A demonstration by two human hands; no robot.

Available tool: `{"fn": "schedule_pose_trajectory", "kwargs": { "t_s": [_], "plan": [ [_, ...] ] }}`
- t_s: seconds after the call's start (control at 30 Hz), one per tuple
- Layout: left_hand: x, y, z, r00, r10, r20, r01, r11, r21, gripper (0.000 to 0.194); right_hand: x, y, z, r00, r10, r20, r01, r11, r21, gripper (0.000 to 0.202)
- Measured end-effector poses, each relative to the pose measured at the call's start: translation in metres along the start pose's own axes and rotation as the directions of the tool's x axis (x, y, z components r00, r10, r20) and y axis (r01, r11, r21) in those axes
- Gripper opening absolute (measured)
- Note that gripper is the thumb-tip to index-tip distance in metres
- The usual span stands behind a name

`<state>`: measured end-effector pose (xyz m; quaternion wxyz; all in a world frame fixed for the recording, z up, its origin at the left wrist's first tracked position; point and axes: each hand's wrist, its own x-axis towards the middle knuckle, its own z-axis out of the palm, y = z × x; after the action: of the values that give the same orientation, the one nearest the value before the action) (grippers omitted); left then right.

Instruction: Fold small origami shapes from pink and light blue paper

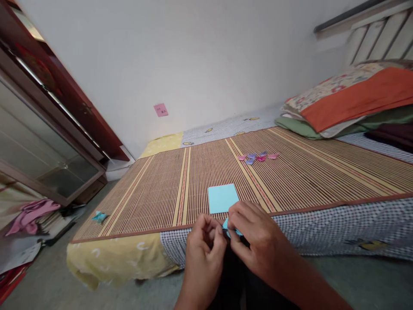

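Just beyond the front edge of the bed, my right hand (254, 234) pinches a small piece of folded light-blue paper (225, 223). My left hand (206, 249) is closed at the paper's left side, its thumb and fingertips pressed together there. Fingers cover most of the folded piece, so its full shape is hidden. Right behind my hands, a flat light-blue paper sheet (222, 198) lies on the striped mat (161, 189). Farther back sit several small folded papers in pink and purple (251, 159). A folded blue paper star (100, 216) rests near the mat's left end.
The mat covers a bed with a checked sheet (322, 230) and a yellow cloth part (122, 258). Pillows (358, 99) are stacked at the right. A pink note (160, 110) is on the white wall. A glass-fronted cabinet (48, 142) stands at the left.
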<state>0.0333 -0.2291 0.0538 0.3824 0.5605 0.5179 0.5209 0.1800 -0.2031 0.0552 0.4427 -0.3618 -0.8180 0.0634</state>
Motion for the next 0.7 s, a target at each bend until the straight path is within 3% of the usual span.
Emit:
{"fn": "schedule_pose_trajectory", "kwargs": {
  "t_s": [0.2,0.7],
  "plan": [
    [0.0012,0.0019,-0.0014,0.997,-0.083,-0.003,0.082,0.987,-0.135,0.022,0.0020,0.0017,-0.0010,0.999,0.024,0.031,-0.024,1.000,0.009,0.021],
    [-0.0028,0.0012,-0.0007,0.999,-0.047,0.024,0.050,0.980,-0.192,0.023,0.0016,0.0041,-0.0091,0.999,0.046,0.022,-0.048,0.996,0.077,0.018]
  ]
}}
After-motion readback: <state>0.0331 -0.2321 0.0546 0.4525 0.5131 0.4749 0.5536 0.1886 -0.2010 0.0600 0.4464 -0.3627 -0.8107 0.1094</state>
